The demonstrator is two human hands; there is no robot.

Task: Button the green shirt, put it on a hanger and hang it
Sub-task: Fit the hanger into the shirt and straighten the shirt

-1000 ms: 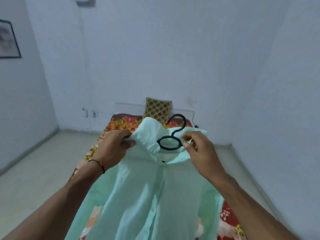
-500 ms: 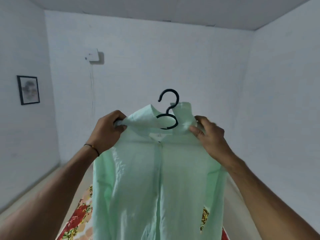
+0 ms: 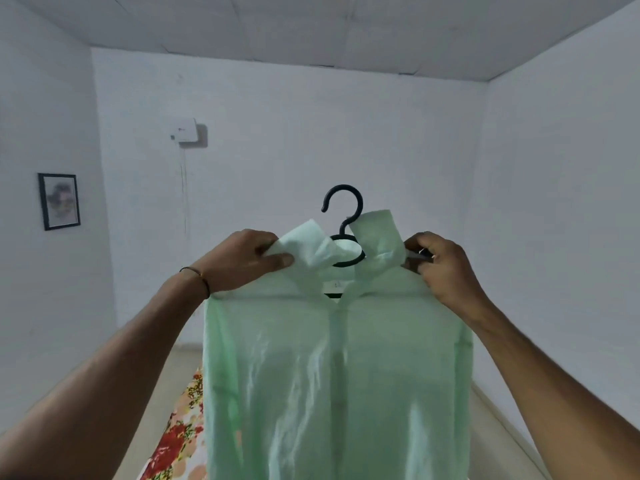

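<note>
Shirt (image 3: 332,375) has come up off the bed (image 3: 178,441) since a second ago, now hanging upright before the wall (image 3: 311,133) in the head view. Left hand (image 3: 242,261) pinches one shoulder by the collar, right hand (image 3: 441,265) pinches the other; hanger (image 3: 360,205) pokes its hook straight up midway between them.

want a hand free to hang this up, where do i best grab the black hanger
Pinch the black hanger by its neck just below the hook, coming from above between the raised collar flaps. It stands upright and bare there; the hook should probably stay free, and the shoulders lie under the green shirt.
</note>
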